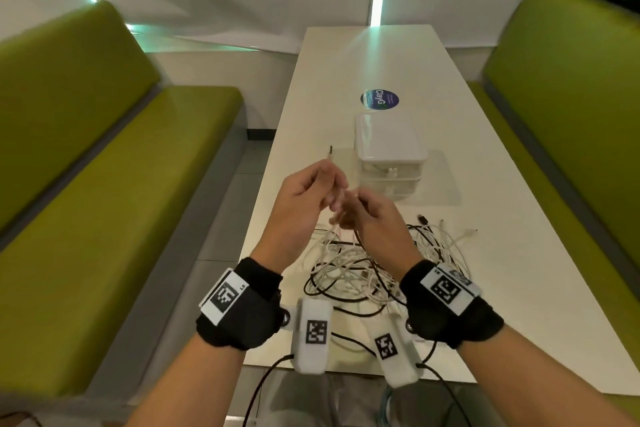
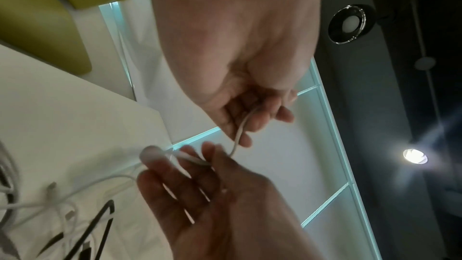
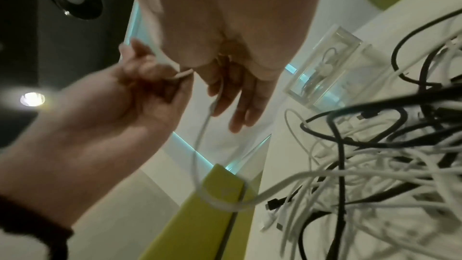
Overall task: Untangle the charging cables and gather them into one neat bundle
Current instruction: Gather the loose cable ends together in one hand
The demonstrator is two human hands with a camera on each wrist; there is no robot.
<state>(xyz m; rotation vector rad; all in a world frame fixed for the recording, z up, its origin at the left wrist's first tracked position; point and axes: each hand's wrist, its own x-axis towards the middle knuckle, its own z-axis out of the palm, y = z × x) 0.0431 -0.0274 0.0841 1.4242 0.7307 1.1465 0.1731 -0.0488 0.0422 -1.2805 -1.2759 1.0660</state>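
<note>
Cream laminate covers the long tabletop (image 1: 450, 253), which runs between two green benches (image 1: 86, 184). Near its middle stands a stack of clear plastic boxes (image 1: 389, 152) with a white lid, and beyond that a round dark sticker (image 1: 380, 100).

On the near end lies the tangle of white and black charging cables (image 1: 374, 274), loosely heaped, with several plug ends poking out on its right side.

Both hands are raised above the far edge of that heap, close together. The left hand (image 1: 304, 198) has its grip curled round one white cable (image 3: 202, 131); the cable's plug end sticks up and away past the fingertips in the head view. From this hand the cable drops in a slack loop and runs back into the heap.

The right hand (image 1: 370, 218) sits just beside the left, its grip narrow, fingers (image 2: 185, 157) pinching the same white cable a little further along its length.
</note>
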